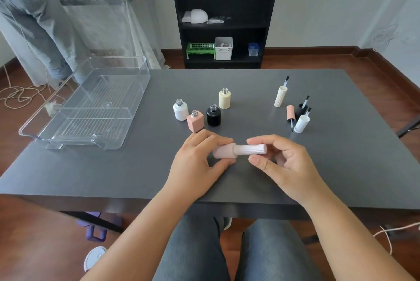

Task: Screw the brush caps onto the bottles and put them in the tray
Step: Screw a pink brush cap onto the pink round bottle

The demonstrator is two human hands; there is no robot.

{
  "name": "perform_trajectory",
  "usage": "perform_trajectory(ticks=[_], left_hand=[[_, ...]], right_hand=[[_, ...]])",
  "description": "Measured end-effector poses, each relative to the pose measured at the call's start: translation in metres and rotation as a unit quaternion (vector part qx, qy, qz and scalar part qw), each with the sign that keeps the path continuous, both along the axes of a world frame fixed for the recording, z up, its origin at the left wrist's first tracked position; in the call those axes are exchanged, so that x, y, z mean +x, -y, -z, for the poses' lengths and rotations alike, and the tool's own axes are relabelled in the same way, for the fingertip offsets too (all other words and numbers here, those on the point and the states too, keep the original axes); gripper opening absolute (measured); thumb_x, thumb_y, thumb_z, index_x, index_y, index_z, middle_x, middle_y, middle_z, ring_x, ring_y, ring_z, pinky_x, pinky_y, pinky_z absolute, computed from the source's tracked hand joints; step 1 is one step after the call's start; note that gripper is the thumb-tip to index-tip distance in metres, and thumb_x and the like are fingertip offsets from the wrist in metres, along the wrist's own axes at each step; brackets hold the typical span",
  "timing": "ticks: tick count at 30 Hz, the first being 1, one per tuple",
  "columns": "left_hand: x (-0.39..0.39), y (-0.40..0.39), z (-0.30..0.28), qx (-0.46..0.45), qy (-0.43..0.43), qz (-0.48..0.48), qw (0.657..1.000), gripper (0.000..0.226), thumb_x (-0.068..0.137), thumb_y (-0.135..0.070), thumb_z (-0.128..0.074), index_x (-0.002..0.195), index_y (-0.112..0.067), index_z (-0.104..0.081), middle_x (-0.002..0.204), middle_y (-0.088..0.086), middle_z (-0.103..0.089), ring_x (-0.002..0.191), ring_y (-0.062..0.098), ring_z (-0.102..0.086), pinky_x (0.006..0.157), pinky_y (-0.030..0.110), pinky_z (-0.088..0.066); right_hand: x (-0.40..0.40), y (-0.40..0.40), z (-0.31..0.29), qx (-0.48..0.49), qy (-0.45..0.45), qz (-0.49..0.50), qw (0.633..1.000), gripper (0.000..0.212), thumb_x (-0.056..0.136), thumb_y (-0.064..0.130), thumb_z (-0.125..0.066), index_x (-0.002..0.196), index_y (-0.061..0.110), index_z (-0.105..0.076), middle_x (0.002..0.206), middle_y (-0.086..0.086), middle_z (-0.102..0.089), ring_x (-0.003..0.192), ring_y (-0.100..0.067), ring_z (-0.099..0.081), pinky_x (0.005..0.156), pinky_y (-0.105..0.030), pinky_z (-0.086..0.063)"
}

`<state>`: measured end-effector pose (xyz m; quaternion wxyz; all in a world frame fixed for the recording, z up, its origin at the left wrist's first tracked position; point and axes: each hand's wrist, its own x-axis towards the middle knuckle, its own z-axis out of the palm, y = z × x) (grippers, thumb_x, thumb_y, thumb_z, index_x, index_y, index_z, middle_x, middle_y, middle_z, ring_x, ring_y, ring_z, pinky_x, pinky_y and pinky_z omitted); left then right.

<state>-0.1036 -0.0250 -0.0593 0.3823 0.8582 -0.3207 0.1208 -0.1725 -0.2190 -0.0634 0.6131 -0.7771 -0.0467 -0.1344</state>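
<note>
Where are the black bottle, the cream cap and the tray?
black bottle (213, 117): head view, middle of its body.
cream cap (279, 97): head view, ribbed side.
tray (127, 130): head view, clear right wall.

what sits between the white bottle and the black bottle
The square pink bottle, uncapped, stands between the white bottle and the black bottle, slightly nearer the camera, in the head view.

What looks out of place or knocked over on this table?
Little. The pink cap stands brush-down, leaning on the black cap, while the cream cap and white cap stand brush-up. Nothing is spilled.
</note>
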Motion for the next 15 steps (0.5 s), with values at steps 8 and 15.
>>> perform_trajectory(ticks=[8,15], left_hand=[[-0.001,-0.001,0.000,-0.011,-0.060,0.032,0.998,0.028,0.074,-0.028,-0.082,0.100,-0.026,-0.072,0.093,-0.013,-0.067,0.082,0.008,-0.063,0.072,0.033,-0.054],[-0.001,-0.002,0.003,-0.027,-0.060,0.024,0.998,0.023,0.072,-0.026,-0.083,0.092,-0.025,-0.072,0.088,-0.014,-0.069,0.081,0.005,-0.065,0.071,0.028,-0.054]], right_hand=[[0.007,-0.026,-0.002,0.067,0.017,0.063,0.996,0.011,0.085,0.028,-0.066,0.093,0.032,-0.072,0.082,0.008,-0.073,0.072,-0.006,-0.067,0.072,-0.014,-0.050],[0.008,-0.039,0.002,0.014,0.046,0.131,0.990,0.008,0.087,0.030,-0.064,0.093,0.032,-0.068,0.088,0.020,-0.072,0.077,-0.007,-0.069,0.073,-0.016,-0.051]])
